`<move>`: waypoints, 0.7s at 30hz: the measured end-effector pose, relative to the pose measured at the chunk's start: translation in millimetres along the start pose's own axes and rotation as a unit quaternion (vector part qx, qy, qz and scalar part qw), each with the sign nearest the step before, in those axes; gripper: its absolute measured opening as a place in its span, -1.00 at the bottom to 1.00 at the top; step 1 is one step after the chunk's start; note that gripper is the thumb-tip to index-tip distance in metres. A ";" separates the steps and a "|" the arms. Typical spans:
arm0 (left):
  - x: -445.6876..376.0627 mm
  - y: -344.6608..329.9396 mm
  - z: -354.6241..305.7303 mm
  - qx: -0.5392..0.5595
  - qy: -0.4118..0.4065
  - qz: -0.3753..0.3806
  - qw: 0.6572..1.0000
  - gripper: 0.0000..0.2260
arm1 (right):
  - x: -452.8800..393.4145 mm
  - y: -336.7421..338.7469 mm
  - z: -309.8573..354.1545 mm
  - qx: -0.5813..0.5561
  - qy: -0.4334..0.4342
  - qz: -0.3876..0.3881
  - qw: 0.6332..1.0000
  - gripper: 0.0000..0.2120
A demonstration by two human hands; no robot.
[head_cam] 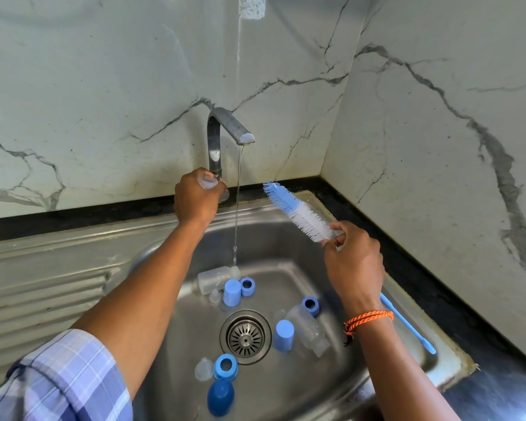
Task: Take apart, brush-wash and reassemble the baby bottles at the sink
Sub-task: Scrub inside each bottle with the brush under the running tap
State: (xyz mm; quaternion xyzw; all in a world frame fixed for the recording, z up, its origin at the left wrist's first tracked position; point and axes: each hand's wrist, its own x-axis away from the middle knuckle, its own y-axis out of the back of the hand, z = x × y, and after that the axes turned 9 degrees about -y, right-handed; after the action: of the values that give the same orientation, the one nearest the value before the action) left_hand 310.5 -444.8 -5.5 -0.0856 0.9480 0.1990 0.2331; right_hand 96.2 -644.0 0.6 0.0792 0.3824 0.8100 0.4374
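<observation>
Presently: tap base [217,177] is gripped by left hand [196,197]; bottle brush [298,212] is pinched by right hand [354,265]; bottle parts [225,366] are scattered below both.

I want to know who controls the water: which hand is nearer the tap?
The left hand: it grips the base of the tap. The right hand is off to the side, holding the bottle brush.
</observation>
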 end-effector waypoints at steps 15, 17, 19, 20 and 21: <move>79.4 38.8 -33.3 0.559 0.343 -0.055 0.753 -0.76 | 11.1 0.9 6.3 -0.048 0.089 0.054 0.993 -0.59; 95.4 38.7 -35.3 0.506 0.377 -0.054 0.773 -0.70 | 13.2 1.0 6.6 -0.037 0.100 0.068 0.992 -0.56; 104.6 36.3 -36.4 0.433 0.400 -0.053 0.806 -0.66 | 14.0 0.9 6.7 -0.034 0.108 0.093 0.989 -0.50; 106.5 35.0 -36.4 0.433 0.400 -0.051 0.806 -0.63 | 13.9 1.0 6.4 -0.053 0.109 0.097 0.988 -0.48; 107.3 34.3 -37.1 0.453 0.397 -0.049 0.797 -0.62 | 13.6 0.9 5.8 -0.083 0.107 0.094 0.986 -0.48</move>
State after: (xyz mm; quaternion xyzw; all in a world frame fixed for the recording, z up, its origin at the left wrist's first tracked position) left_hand 192.6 -436.7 -14.8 -0.0877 0.9338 -0.3163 -0.1425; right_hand 90.1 -630.7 2.4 -0.0092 0.3489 0.8804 0.3209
